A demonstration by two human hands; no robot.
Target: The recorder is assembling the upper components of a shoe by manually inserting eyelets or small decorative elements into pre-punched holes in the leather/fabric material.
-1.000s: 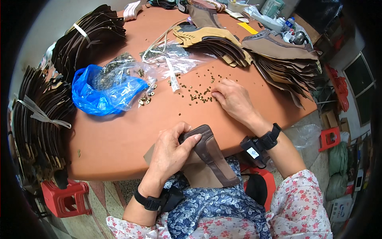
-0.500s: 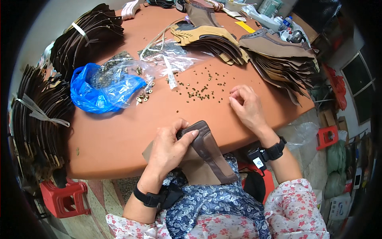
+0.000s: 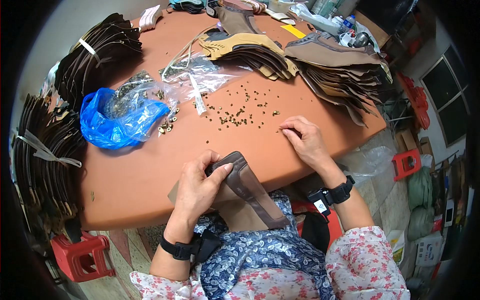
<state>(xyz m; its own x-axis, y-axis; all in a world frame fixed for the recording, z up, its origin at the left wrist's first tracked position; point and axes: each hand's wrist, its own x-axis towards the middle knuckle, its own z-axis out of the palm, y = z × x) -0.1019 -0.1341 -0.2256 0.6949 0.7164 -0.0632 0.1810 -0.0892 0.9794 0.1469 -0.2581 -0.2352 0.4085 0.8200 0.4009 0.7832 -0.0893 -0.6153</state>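
Observation:
My left hand [image 3: 196, 181] grips a brown leather shoe upper [image 3: 252, 192] by its far end, thumb on top and fingers behind. The piece slants over the table's near edge toward my apron, dark brown trim along one side. My right hand [image 3: 306, 141] is just above the tabletop, thumb and fingertips pinched together. A tiny speck shows at its fingertips, too small to name. To the left of that hand lie many small brass-coloured metal pieces [image 3: 235, 119], scattered loosely; they look like eyelets or rivets.
A blue plastic bag [image 3: 117, 122] with clear bags of metal fittings [image 3: 165, 128] lies left. Stacked uppers [image 3: 252, 52] and another brown stack [image 3: 340, 65] are at the back. Tied dark bundles [image 3: 100, 52] stand left. Red stools [image 3: 82, 255] flank the orange-brown table [image 3: 135, 185].
The whole view has shifted slightly. My right hand has come a little nearer to me, and its thumb and fingertips are closer together. My left hand keeps its hold on the shoe upper.

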